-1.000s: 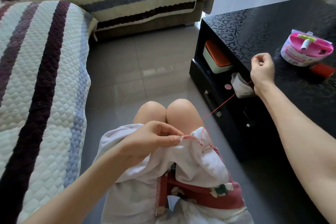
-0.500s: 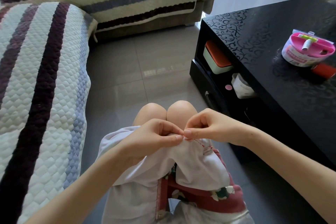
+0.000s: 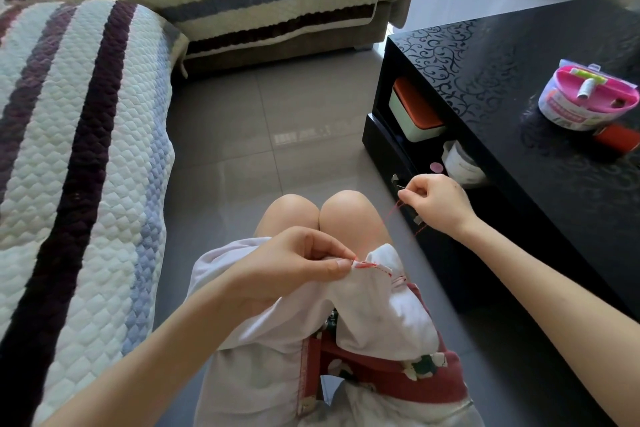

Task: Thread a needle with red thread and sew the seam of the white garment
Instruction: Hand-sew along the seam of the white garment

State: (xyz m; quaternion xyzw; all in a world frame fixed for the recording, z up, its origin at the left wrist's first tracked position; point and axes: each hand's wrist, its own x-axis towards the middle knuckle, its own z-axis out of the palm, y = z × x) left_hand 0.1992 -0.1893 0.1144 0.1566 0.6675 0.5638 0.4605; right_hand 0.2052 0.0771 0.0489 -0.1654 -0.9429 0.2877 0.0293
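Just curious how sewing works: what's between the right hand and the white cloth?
Only the red thread, running from the right hand down to the cloth at its seam. The head view shows it.

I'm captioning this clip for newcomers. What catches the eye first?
The red thread runs from the white garment on the lap up to the right hand, which pinches the needle. The left hand pinches the garment's red-stitched seam. A pink sewing kit sits on the black table.

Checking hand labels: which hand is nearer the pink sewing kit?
Right. The right hand, pinching the needle, hovers beside the table front, below-left of the sewing kit; the left hand pinches the white garment, farther lower-left.
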